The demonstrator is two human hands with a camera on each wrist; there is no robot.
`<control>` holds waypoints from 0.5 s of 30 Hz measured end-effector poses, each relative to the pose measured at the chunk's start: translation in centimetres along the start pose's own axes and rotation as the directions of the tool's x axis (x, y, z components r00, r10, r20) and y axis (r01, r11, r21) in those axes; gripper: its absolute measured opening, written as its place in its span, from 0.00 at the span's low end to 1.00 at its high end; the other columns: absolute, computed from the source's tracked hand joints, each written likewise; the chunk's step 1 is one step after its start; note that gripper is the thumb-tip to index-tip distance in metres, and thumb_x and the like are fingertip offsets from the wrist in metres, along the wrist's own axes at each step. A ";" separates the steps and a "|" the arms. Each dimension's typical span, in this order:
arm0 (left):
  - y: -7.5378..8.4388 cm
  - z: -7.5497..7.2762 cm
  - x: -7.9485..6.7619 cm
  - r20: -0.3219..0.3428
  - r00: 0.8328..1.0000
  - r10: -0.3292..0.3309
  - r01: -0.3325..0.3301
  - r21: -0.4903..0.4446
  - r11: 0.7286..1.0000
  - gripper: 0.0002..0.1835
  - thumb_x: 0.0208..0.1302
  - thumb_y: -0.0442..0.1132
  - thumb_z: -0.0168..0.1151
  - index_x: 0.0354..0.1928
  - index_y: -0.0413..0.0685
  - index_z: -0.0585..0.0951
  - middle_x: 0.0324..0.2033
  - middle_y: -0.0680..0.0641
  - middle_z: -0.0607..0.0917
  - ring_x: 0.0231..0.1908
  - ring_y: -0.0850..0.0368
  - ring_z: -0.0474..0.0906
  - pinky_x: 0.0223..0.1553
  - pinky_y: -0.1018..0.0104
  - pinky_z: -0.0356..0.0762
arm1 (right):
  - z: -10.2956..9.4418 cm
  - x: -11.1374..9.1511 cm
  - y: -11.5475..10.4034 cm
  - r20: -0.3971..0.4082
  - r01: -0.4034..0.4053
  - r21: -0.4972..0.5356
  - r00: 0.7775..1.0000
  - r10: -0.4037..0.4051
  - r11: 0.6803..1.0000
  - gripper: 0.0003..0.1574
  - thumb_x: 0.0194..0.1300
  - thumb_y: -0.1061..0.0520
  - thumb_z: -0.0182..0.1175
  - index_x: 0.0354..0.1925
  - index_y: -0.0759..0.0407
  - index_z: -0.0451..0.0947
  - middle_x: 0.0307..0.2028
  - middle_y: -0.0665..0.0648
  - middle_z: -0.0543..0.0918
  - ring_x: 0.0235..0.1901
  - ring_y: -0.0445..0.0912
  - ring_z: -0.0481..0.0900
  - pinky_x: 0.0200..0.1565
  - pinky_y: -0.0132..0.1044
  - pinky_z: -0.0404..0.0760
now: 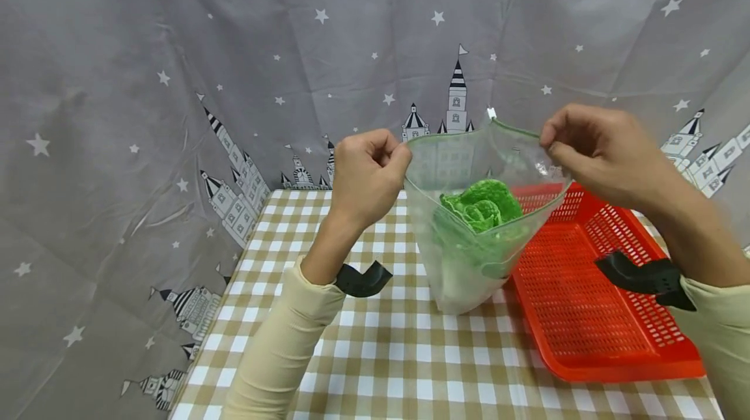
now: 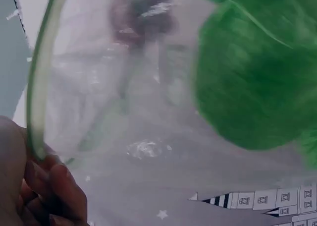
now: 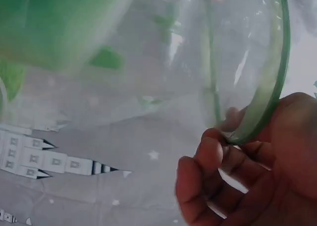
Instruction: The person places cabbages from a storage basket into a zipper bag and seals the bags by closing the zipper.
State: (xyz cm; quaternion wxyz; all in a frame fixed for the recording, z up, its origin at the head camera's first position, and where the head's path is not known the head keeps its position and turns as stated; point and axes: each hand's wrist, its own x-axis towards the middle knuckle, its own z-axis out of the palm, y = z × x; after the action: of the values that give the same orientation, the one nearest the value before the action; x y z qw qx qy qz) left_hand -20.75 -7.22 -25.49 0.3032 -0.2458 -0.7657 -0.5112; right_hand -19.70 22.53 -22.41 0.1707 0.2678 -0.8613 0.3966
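Observation:
A translucent zip bag [image 1: 463,277] with a green-edged mouth hangs between my two hands, its mouth spread apart. Inside it sits a leafy green lettuce [image 1: 483,205], its top showing through the opening and its pale base at the bottom of the bag. My left hand [image 1: 372,172] pinches the left end of the rim between thumb and curled fingers. At the opposite end, my right hand [image 1: 603,153] pinches the rim the same way. In the right wrist view the green rim [image 3: 285,52] runs into the fingers. A white slider [image 1: 491,112] sits on the far edge.
A red plastic basket [image 1: 586,290] with slotted walls stands on the right of the table, partly behind the bag. Brown-and-white checked cloth [image 1: 363,355] covers the table. Behind hangs a grey curtain [image 1: 328,36] printed with stars and castles.

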 end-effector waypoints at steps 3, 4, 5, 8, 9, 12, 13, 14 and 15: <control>0.4 -0.4 -0.5 0.008 0.999 -0.043 0.043 -0.004 0.999 0.14 0.54 0.30 0.55 0.12 0.47 0.72 0.07 0.53 0.67 0.09 0.61 0.61 0.15 0.69 0.58 | 0.8 0.2 0.1 0.008 0.012 0.000 1.000 -0.012 1.000 0.08 0.62 0.73 0.59 0.37 0.63 0.78 0.24 0.53 0.79 0.21 0.40 0.74 0.23 0.26 0.70; 0.5 -0.5 -0.7 0.008 0.998 -0.064 0.064 0.009 0.998 0.14 0.54 0.31 0.55 0.12 0.47 0.72 0.07 0.53 0.67 0.09 0.62 0.61 0.15 0.68 0.59 | 1.1 0.1 0.0 -0.002 0.008 -0.008 1.000 -0.008 1.000 0.08 0.62 0.72 0.59 0.39 0.63 0.78 0.26 0.53 0.81 0.23 0.39 0.75 0.25 0.25 0.72; 0.5 -0.6 -1.0 0.007 0.996 -0.083 0.083 0.023 0.996 0.14 0.55 0.31 0.55 0.12 0.47 0.73 0.07 0.53 0.68 0.09 0.62 0.62 0.15 0.68 0.59 | 1.4 0.0 -0.1 -0.021 0.018 -0.016 1.000 -0.018 1.000 0.09 0.62 0.72 0.60 0.42 0.64 0.78 0.29 0.54 0.82 0.25 0.38 0.77 0.28 0.24 0.73; 0.6 -1.0 -1.7 -0.005 0.989 -0.146 0.146 0.064 0.987 0.14 0.55 0.32 0.57 0.12 0.48 0.76 0.07 0.55 0.71 0.09 0.62 0.65 0.15 0.66 0.62 | 2.8 -0.9 -1.0 -0.087 0.099 -0.071 0.991 -0.105 0.993 0.12 0.65 0.67 0.60 0.48 0.65 0.78 0.34 0.56 0.84 0.32 0.36 0.78 0.34 0.22 0.73; 0.6 -1.2 -1.9 -0.005 0.986 -0.164 0.164 0.072 0.984 0.15 0.55 0.33 0.57 0.12 0.48 0.76 0.07 0.55 0.72 0.09 0.62 0.65 0.15 0.66 0.63 | 3.3 -1.4 -1.5 -0.108 0.148 -0.111 0.981 -0.160 0.983 0.13 0.68 0.62 0.60 0.49 0.64 0.78 0.33 0.55 0.82 0.32 0.36 0.76 0.36 0.23 0.71; 0.7 -1.8 -2.6 0.011 0.980 -0.199 0.197 0.081 0.977 0.15 0.56 0.33 0.57 0.12 0.49 0.77 0.06 0.55 0.72 0.08 0.61 0.66 0.16 0.65 0.63 | 5.2 -3.8 -3.6 -0.135 0.224 -0.246 0.956 -0.262 0.943 0.22 0.69 0.45 0.60 0.49 0.61 0.81 0.22 0.47 0.75 0.23 0.36 0.68 0.27 0.25 0.65; 0.7 -1.9 -2.7 0.014 0.979 -0.201 0.200 0.081 0.977 0.15 0.55 0.33 0.57 0.12 0.49 0.77 0.06 0.55 0.72 0.08 0.60 0.66 0.16 0.65 0.63 | 5.7 -4.7 -4.2 -0.123 0.220 -0.299 0.956 -0.266 0.929 0.25 0.67 0.40 0.60 0.48 0.60 0.81 0.19 0.44 0.71 0.20 0.35 0.65 0.24 0.27 0.62; 0.8 -2.0 -2.8 0.018 0.979 -0.204 0.202 0.077 0.976 0.15 0.55 0.33 0.56 0.12 0.49 0.76 0.06 0.55 0.71 0.08 0.60 0.65 0.16 0.64 0.62 | 6.2 -5.5 -4.7 -0.097 0.211 -0.354 0.961 -0.260 0.911 0.27 0.65 0.37 0.61 0.46 0.57 0.82 0.16 0.41 0.67 0.17 0.34 0.61 0.21 0.28 0.60; 0.8 -2.1 -2.9 0.022 0.978 -0.205 0.203 0.073 0.976 0.15 0.55 0.33 0.56 0.12 0.49 0.76 0.06 0.54 0.71 0.08 0.59 0.65 0.16 0.64 0.62 | 6.7 -6.1 -5.1 -0.063 0.192 -0.386 0.970 -0.233 0.902 0.25 0.63 0.37 0.63 0.44 0.55 0.83 0.15 0.37 0.65 0.16 0.33 0.61 0.20 0.29 0.59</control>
State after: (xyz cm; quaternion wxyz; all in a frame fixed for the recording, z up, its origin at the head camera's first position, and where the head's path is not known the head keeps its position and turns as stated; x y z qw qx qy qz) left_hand -17.70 -9.05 -26.42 0.2461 -0.1625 -0.8088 -0.5087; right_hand -12.30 16.58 -26.71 0.3073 0.3007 -0.8765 0.2164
